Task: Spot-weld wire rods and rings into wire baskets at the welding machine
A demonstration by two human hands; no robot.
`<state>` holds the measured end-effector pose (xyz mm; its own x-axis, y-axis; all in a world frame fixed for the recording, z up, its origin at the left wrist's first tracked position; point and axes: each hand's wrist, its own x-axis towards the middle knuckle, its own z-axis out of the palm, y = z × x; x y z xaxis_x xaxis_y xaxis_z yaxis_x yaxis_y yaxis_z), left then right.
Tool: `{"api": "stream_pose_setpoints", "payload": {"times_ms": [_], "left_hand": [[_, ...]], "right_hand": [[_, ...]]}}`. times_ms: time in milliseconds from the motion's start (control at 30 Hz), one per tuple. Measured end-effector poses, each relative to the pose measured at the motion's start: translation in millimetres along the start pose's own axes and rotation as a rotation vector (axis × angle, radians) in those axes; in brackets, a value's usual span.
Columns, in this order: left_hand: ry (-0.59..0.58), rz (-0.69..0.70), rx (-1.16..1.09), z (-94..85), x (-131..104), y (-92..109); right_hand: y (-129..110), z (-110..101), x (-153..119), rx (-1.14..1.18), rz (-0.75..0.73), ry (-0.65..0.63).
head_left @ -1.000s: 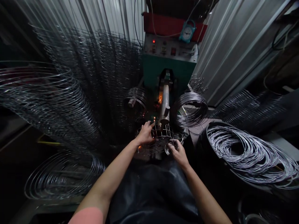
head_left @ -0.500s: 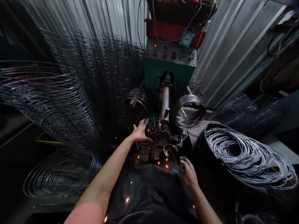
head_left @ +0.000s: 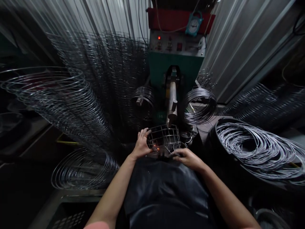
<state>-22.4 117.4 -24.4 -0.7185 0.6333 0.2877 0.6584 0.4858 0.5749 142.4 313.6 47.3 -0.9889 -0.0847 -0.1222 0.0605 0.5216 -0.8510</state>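
A round wire basket frame (head_left: 164,135) is below the tip of the metal arm (head_left: 172,101) of a green machine (head_left: 157,68). My left hand (head_left: 141,144) grips the basket's left side, fingers on the rim and thumb lower down. At the basket's lower right is my right hand (head_left: 187,157), its fingers closed together at the wire; whatever they hold is too small and dark to name. Orange sparks glow low in the basket, near my left thumb.
Wire coils hang left (head_left: 143,97) and right (head_left: 200,106) of the machine arm. Tall stacks of wire rings (head_left: 69,98) stand at left. A round tub at right bears loose wire rings (head_left: 252,146). A blue clock (head_left: 194,24) hangs above.
My right hand has moved left and up to the basket. The basket has tilted and sits lower against the machine arm, with my left hand now closed on its side. Fewer sparks show.
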Motion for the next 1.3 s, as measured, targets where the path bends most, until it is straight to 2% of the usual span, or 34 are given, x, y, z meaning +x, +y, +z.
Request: {"api": "stream_pose_setpoints", "payload": {"times_ms": [33, 100, 167, 233, 300, 433, 700, 833, 1033, 1300], "left_hand": [[-0.032, 0.046, 0.044, -3.0, -6, 9], [-0.087, 0.114, 0.113, -7.0, -14, 27], [-0.114, 0.143, 0.158, -9.2, -15, 41], [-0.128, 0.157, 0.185, -10.8, -13, 50], [-0.136, 0.169, 0.191, -12.0, -8, 53], [-0.149, 0.162, 0.155, -9.8, 0, 53], [-0.159, 0.156, 0.084, 3.2, 17, 47], [-0.146, 0.183, 0.090, 4.1, 21, 46], [-0.141, 0.183, 0.084, 3.2, 23, 46], [-0.156, 0.156, 0.051, 2.0, 46, 37]], "right_hand": [[-9, 0, 11, -0.059, 0.016, -0.051], [-16, 6, 29, -0.266, 0.092, -0.055], [-13, 17, 38, -0.510, 0.153, 0.033], [-6, 26, 38, -0.653, 0.135, 0.121], [1, 28, 31, -0.657, 0.046, 0.139], [5, 16, 15, -0.621, -0.105, 0.087], [16, 8, 25, -0.671, -0.072, 0.105], [21, 4, 29, -0.650, -0.090, 0.099], [13, 0, 28, -0.696, -0.047, 0.094], [14, -9, 47, -0.702, -0.060, 0.136]]}}
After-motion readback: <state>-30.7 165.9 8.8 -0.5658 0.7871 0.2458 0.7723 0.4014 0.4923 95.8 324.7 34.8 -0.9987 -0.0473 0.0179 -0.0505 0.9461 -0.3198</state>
